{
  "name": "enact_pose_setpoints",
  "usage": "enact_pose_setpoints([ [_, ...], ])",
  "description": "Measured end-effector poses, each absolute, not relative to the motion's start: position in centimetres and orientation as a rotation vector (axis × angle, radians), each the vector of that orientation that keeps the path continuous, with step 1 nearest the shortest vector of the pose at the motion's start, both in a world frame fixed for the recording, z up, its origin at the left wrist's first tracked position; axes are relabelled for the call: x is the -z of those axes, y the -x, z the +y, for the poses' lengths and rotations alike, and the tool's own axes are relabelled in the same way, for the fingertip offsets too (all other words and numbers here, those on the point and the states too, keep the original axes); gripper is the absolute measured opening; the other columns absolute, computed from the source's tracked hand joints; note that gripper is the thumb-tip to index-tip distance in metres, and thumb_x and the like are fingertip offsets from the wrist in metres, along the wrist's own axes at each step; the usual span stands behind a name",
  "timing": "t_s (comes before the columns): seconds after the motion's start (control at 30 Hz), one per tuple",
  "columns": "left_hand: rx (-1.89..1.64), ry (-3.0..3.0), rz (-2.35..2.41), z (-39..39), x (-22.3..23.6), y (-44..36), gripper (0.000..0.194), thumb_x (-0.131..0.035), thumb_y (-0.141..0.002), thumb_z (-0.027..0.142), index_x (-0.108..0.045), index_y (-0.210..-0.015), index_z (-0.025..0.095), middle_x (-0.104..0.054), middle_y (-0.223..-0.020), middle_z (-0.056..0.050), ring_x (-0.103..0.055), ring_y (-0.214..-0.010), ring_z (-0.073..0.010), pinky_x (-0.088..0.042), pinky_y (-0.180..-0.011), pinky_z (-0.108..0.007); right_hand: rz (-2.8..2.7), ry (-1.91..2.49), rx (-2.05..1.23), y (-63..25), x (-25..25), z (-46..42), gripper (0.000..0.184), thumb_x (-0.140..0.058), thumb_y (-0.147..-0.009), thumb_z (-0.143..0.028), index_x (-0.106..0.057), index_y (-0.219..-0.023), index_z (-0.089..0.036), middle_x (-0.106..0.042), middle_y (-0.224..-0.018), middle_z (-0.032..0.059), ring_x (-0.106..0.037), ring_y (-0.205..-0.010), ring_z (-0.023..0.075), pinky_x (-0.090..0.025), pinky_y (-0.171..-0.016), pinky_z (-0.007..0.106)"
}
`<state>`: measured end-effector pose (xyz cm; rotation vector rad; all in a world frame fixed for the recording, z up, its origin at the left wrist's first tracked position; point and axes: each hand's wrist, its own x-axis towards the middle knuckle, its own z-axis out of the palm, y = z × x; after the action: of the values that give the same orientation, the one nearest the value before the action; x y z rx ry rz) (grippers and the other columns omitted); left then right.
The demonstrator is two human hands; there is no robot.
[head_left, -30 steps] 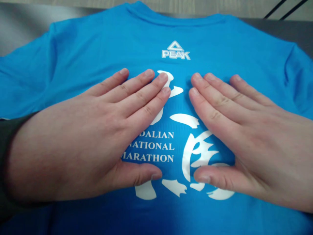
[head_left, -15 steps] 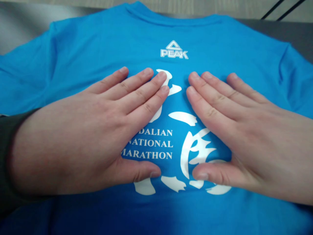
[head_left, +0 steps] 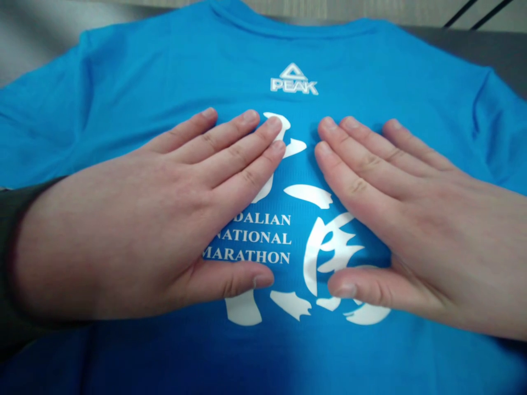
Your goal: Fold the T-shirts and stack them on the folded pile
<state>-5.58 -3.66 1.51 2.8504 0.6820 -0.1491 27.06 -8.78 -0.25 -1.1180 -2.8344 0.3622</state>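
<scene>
Across the blue shirt (head_left: 298, 170), left hand (head_left: 168, 203) and right hand (head_left: 415, 219) lie flat, palms down, unclenched.

Worn on the head; looking forward and down from close above the left hand (head_left: 164, 208), the right hand (head_left: 432, 214) and the blue PEAK marathon T-shirt (head_left: 164, 71); cropping that T-shirt at both sides and the bottom; reaching past its collar (head_left: 296, 31) to a strip of floor (head_left: 321, 9) along the top edge.
</scene>
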Motion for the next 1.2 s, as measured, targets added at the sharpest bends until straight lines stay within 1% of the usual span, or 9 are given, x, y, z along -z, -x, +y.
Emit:
enact_pose_setpoints([
  [0.1,0.075,-2.865,0.637,-3.5,-1.5,5.4,0.096,-0.032,-0.112,0.074,-0.02,-0.182,0.009,-0.015,-0.19,-0.012,-0.019,-0.174,-0.0451,-0.007,-0.144,-0.061,-2.844,1.126,-0.373,-27.2,0.1,-8.9,0.125,-0.046,-0.096,-0.097,-0.017,-0.184,-0.014,-0.014,-0.189,0.017,-0.023,-0.172,0.0499,-0.019,-0.139,0.073],
  [0.23,0.011,-2.857,0.654,-3.4,-1.2,5.3,0.098,-0.037,-0.11,0.074,-0.019,-0.182,0.011,-0.014,-0.19,-0.012,-0.015,-0.174,-0.0475,-0.001,-0.143,-0.061,-2.805,1.179,-0.409,-27.2,-0.6,-9.1,0.121,-0.044,-0.097,-0.097,-0.011,-0.186,-0.021,-0.009,-0.191,0.0107,-0.013,-0.174,0.0455,-0.015,-0.142,0.069],
  [0.27,0.02,-2.857,0.668,-3.4,-1.2,5.4,0.099,-0.04,-0.11,0.074,-0.019,-0.182,0.01,-0.012,-0.191,-0.012,-0.014,-0.175,-0.047,-0.001,-0.144,-0.06,-2.797,1.191,-0.409,-27.2,-0.7,-9.1,0.121,-0.045,-0.097,-0.097,-0.013,-0.185,-0.02,-0.009,-0.191,0.0113,-0.012,-0.174,0.0461,-0.014,-0.142,0.069],
  [0.4,0.097,-2.876,0.727,-3.9,-0.8,5.9,0.101,-0.049,-0.108,0.072,-0.017,-0.183,0.014,-0.004,-0.192,-0.01,-0.011,-0.176,-0.0432,-0.005,-0.144,-0.056,-2.819,1.212,-0.402,-26.9,-0.9,-9.3,0.124,-0.049,-0.098,-0.095,-0.021,-0.183,-0.008,-0.01,-0.188,0.0231,-0.014,-0.173,0.0517,-0.018,-0.137,0.077],
  [0.53,0.051,-2.856,0.786,-4.3,-0.2,6.0,0.1,-0.058,-0.105,0.071,-0.023,-0.183,0.018,-0.007,-0.191,-0.009,-0.018,-0.175,-0.0453,-0.006,-0.145,-0.056,-2.777,1.242,-0.418,-26.6,-0.8,-9.5,0.12,-0.053,-0.1,-0.091,-0.014,-0.185,-0.017,-0.012,-0.188,0.02,-0.016,-0.173,0.0506,-0.021,-0.136,0.079],
  [0.63,-0.022,-2.846,0.781,-4.3,0.1,6.0,0.098,-0.057,-0.105,0.073,-0.029,-0.181,0.018,-0.012,-0.191,-0.009,-0.022,-0.174,-0.0458,-0.006,-0.145,-0.054,-2.78,1.246,-0.399,-26.4,-0.9,-9.5,0.118,-0.054,-0.101,-0.089,-0.013,-0.185,-0.018,-0.013,-0.188,0.0208,-0.018,-0.173,0.0489,-0.022,-0.136,0.077],
  [0.8,0.013,-2.836,0.805,-4.5,0.0,6.1,0.096,-0.05,-0.108,0.074,-0.026,-0.183,0.018,-0.011,-0.19,-0.007,-0.017,-0.176,-0.0411,-0.006,-0.145,-0.056,-2.797,1.247,-0.4,-26.3,-1.0,-9.5,0.117,-0.053,-0.102,-0.088,-0.013,-0.185,-0.015,-0.014,-0.188,0.0222,-0.017,-0.173,0.0491,-0.021,-0.136,0.077],
  [0.97,-0.005,-2.808,0.793,-4.2,0.4,6.1,0.099,-0.052,-0.106,0.075,-0.022,-0.184,0.022,-0.01,-0.19,-0.006,-0.016,-0.176,-0.0418,-0.006,-0.144,-0.058,-2.798,1.249,-0.419,-26.3,-1.1,-9.5,0.116,-0.052,-0.102,-0.088,-0.012,-0.185,-0.018,-0.014,-0.188,0.0207,-0.017,-0.174,0.0486,-0.02,-0.136,0.078],
  [1.2,-0.016,-2.774,0.803,-4.2,0.3,6.0,0.1,-0.056,-0.105,0.078,-0.027,-0.183,0.022,-0.016,-0.19,-0.006,-0.019,-0.175,-0.0431,-0.005,-0.145,-0.057,-2.803,1.243,-0.425,-26.3,-1.1,-9.4,0.116,-0.052,-0.103,-0.088,-0.012,-0.185,-0.016,-0.014,-0.188,0.0222,-0.015,-0.174,0.0481,-0.019,-0.137,0.077],
])
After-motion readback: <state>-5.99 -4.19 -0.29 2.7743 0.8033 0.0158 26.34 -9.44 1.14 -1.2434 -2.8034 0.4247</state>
